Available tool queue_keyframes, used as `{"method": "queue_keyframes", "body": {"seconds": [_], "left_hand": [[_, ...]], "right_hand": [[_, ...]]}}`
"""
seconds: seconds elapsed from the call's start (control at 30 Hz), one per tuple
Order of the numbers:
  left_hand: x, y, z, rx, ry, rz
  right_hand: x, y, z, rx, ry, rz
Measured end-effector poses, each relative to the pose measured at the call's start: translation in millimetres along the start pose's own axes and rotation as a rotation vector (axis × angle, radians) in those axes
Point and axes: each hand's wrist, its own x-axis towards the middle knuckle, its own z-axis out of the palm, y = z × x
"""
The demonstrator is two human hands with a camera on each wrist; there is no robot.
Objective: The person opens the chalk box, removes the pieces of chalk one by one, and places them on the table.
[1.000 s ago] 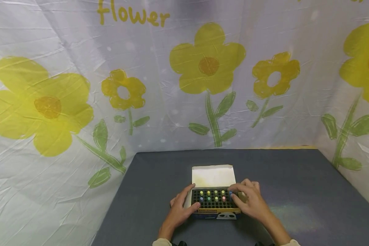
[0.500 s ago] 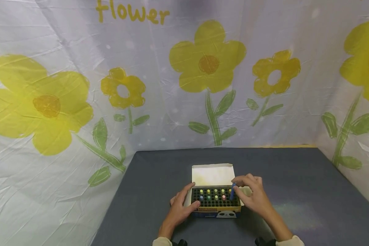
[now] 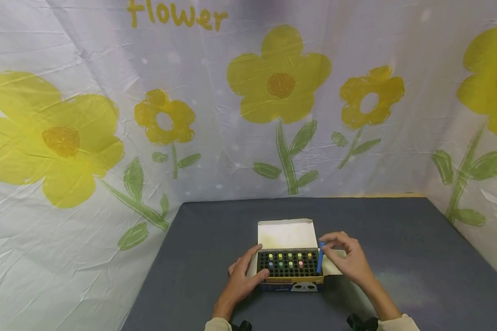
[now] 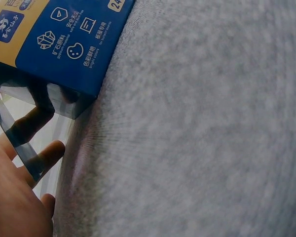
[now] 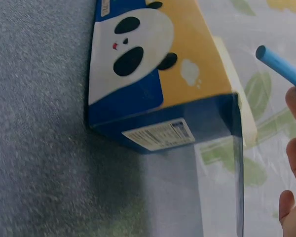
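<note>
A blue and yellow chalk box [image 3: 290, 286] with a panda printed on it stands on the table, lid [image 3: 287, 234] raised. Its black holed insert [image 3: 290, 271] bears several coloured chalk ends in two rows. At the box's left end, my left hand [image 3: 242, 276] grips it, thumb on the front corner and index finger toward the back. My right hand [image 3: 352, 263] pinches a blue stick of chalk [image 3: 320, 261] by its top, over the right end of the insert. In the right wrist view the chalk [image 5: 281, 68] hangs free beside the box [image 5: 197, 59].
Side flaps fold outward, the right flap [image 3: 333, 266] under my right hand and the left flap [image 4: 19, 138] against my left fingers. The dark grey table [image 3: 215, 239] meets a white cloth backdrop [image 3: 215, 138] printed with yellow flowers.
My right hand has drawn the blue chalk up out of the insert and moved it slightly right. The left hand stays on the box. The head view has tilted a little.
</note>
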Motion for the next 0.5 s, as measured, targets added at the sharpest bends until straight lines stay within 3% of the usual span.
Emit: {"method": "queue_keyframes", "body": {"seconds": [0.3, 0.5], "left_hand": [[0.5, 0.3, 0.7, 0.003, -0.009, -0.008], [1.1, -1.3, 1.3, 0.000, -0.008, -0.024]], "right_hand": [[-11.0, 9.3, -22.6, 0.016, -0.040, 0.151], [-18.8, 18.2, -40.5, -0.008, -0.057, 0.202]]}}
